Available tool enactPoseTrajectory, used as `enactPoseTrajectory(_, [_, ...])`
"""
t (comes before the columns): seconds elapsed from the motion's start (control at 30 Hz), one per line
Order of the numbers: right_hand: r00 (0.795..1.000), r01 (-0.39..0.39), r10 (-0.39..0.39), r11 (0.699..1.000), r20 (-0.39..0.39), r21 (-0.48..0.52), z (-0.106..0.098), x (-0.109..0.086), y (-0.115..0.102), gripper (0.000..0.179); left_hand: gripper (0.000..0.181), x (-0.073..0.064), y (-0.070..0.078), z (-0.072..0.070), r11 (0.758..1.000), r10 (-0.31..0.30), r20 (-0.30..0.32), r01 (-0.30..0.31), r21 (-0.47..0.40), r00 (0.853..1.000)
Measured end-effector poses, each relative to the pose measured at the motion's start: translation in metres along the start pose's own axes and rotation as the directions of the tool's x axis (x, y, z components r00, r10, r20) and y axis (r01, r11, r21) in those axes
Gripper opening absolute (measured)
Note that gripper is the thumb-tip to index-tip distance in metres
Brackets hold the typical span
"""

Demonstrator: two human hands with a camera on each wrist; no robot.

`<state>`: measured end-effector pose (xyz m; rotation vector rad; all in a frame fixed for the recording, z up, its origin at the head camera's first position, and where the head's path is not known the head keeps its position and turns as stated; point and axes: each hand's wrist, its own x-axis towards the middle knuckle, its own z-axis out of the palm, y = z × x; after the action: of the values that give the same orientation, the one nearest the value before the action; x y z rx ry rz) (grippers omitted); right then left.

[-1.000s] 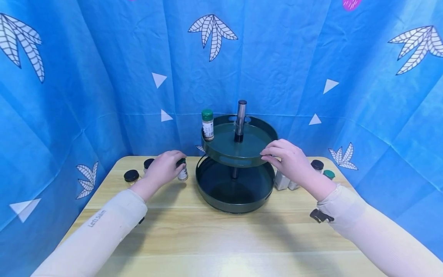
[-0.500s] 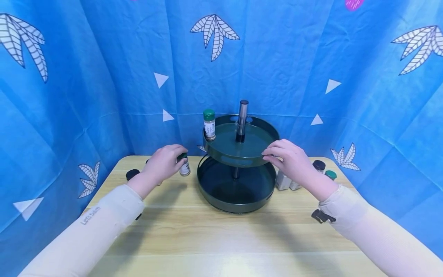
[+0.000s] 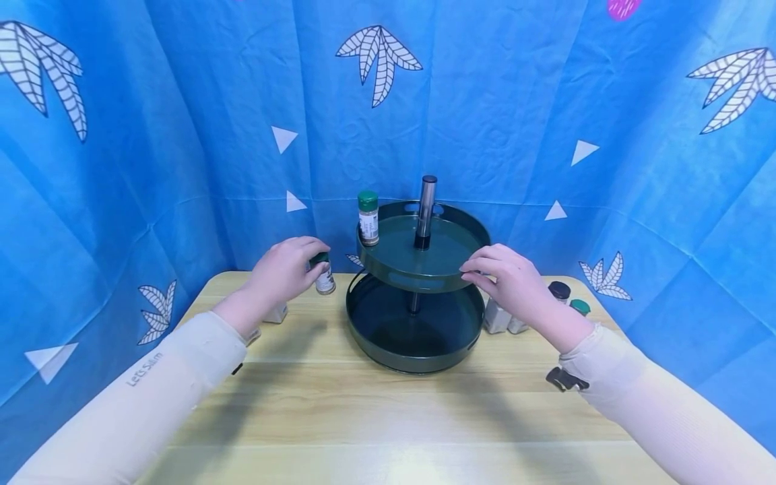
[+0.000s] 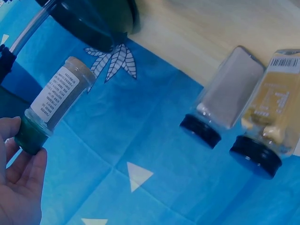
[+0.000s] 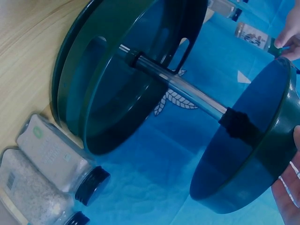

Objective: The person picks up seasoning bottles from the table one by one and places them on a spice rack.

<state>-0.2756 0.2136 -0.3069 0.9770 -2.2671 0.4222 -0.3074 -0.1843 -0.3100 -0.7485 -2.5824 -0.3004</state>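
Observation:
My left hand (image 3: 285, 269) pinches a small spice jar (image 4: 58, 96) by its green cap. The jar hangs above the table, left of a dark green two-tier tray (image 3: 388, 275), with its label plain in the left wrist view. At the tray's right side, my right hand (image 3: 509, 279) holds the rim of the upper tier between thumb and fingers. Another green-capped spice jar (image 3: 368, 225) stands upright on the upper tier, against its left edge. The lower tier (image 3: 412, 365) shows nothing on its visible floor.
Black-capped jars (image 4: 229, 89) stand on the table at the left, partly behind my left arm. More jars (image 3: 497, 316) are at the right, including a green-capped one (image 3: 580, 307). A metal post (image 3: 427, 209) rises from the tray's middle. Blue cloth (image 3: 485, 121) hangs behind the table.
My left hand has lifted the green-capped spice jar upward and slightly to the right. My right hand stays at the upper tier's rim. The tray and the jar on it look unmoved.

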Motion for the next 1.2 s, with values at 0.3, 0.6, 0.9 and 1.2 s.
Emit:
enactPoseTrajectory(0.3, [1.000, -0.010, 0.010, 1.000, 0.008, -0.003, 0.000, 0.000, 0.000, 0.023, 0.033, 0.005, 0.004, -0.011, 1.000, 0.004, -0.012, -0.004, 0.000, 1.000])
enactPoseTrajectory(0.6, [1.000, 0.002, -0.002, 1.000, 0.002, -0.001, 0.000, 0.000, 0.000, 0.022, 0.036, 0.013, 0.012, -0.024, 1.000, -0.006, -0.033, 0.005, -0.022, 0.999])
enactPoseTrajectory(0.9, [1.000, 0.008, -0.008, 1.000, 0.003, 0.002, 0.000, 0.002, -0.001, 0.022, 0.035, 0.015, 0.013, -0.038, 0.999, 0.016, -0.108, -0.020, -0.032, 0.994])
enactPoseTrajectory(1.2, [1.000, -0.002, 0.002, 1.000, 0.006, 0.004, 0.001, 0.001, 0.000, 0.022, 0.035, 0.021, 0.015, -0.043, 0.998, 0.054, -0.178, -0.061, -0.034, 0.982])
